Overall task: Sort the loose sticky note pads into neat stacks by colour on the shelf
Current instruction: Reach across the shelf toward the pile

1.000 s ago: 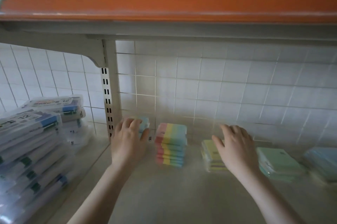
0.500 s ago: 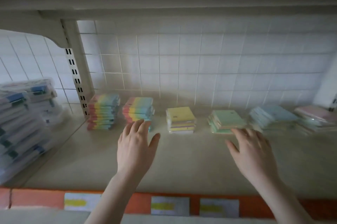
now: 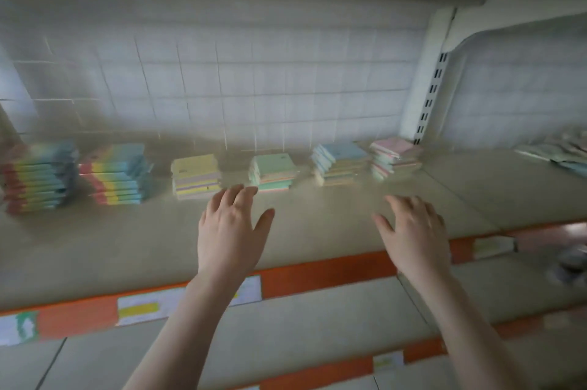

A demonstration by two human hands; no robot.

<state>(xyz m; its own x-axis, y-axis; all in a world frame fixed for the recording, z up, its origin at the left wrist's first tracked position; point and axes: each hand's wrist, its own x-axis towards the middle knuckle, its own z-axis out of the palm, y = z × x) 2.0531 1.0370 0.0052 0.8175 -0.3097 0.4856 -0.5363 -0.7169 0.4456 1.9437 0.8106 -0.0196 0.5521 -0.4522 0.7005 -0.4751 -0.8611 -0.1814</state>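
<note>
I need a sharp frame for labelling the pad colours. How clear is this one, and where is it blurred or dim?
Head view: motion-blurred throughout, worst at the rainbow stacks on the left; the left hand and right hand are soft-edged; light is dim and hazy; the wide lens bends the shelf edge.

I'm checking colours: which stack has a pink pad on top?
The rightmost stack, beside the white upright; its neighbours are topped blue, green and yellow.

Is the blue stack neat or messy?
Messy: the blue stack has pads jutting out unevenly along its left side.
</note>
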